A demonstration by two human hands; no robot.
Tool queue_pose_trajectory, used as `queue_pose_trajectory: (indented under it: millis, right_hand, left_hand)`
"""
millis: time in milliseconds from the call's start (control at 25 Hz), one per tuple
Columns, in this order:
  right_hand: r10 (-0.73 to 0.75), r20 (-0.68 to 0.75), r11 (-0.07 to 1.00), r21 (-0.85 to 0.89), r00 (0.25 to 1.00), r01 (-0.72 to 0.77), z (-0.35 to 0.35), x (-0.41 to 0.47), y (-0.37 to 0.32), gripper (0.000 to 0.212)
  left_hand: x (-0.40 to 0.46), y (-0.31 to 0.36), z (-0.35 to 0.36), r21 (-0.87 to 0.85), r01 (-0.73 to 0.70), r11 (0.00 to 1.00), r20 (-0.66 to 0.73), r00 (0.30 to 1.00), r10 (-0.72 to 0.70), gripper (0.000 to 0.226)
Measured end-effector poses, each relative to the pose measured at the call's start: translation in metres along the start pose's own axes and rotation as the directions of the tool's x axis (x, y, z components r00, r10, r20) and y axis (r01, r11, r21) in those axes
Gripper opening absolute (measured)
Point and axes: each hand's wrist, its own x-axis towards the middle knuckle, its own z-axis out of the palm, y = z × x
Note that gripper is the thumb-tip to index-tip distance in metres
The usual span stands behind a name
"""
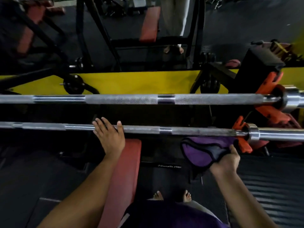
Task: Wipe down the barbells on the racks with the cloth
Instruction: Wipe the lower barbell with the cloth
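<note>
Steel runs straight across the view in two lines: the far barbell (148, 99) and the near barbell (189, 130) lie parallel, long axes left to right, each reaching past the left edge of the view and ending at the right in a thick chrome sleeve behind an orange collar (243, 140). A dark open gap separates the two bars along their whole length. Beyond the far bar a yellow floor strip (131, 83) runs the same way. Below the near bar, between the arms, the red bench pad (125, 175) runs lengthwise toward the person. The left hand (109, 136) rests over the near bar, fingers spread, thumb hooked over the top. Well to its right, the right hand (227, 159) grips a bunched purple cloth (202, 149) just under the bar, beside the collar.
</note>
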Motion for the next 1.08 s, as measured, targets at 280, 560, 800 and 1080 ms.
queue_pose_trajectory:
  millis: [280,560,800,1080]
  right_hand:
    - [-0.030,-0.144,0.994,0.096,0.989,0.044,0.019,0.009,-0.009,0.035]
    - [-0.045,-0.136,0.994,0.097,0.990,0.058,0.061,0.011,0.047,0.048]
    - [0.104,-0.059,0.995,0.009,0.993,-0.103,0.097,-0.011,0.119,0.044]
    - [-0.220,-0.163,0.972,0.044,0.962,0.230,0.061,-0.015,0.032,0.045]
  left_hand:
    - [0.004,-0.008,0.006,0.033,-0.070,0.997,-0.033,0.997,0.071,0.080]
    - [0.015,-0.042,0.005,0.116,-0.435,0.893,-0.009,0.898,0.439,0.066]
    - [0.027,-0.054,-0.004,0.119,-0.613,0.781,0.029,0.788,0.615,0.058]
    - [0.125,-0.057,-0.032,-0.067,-0.978,-0.197,0.441,-0.207,0.874,0.057]
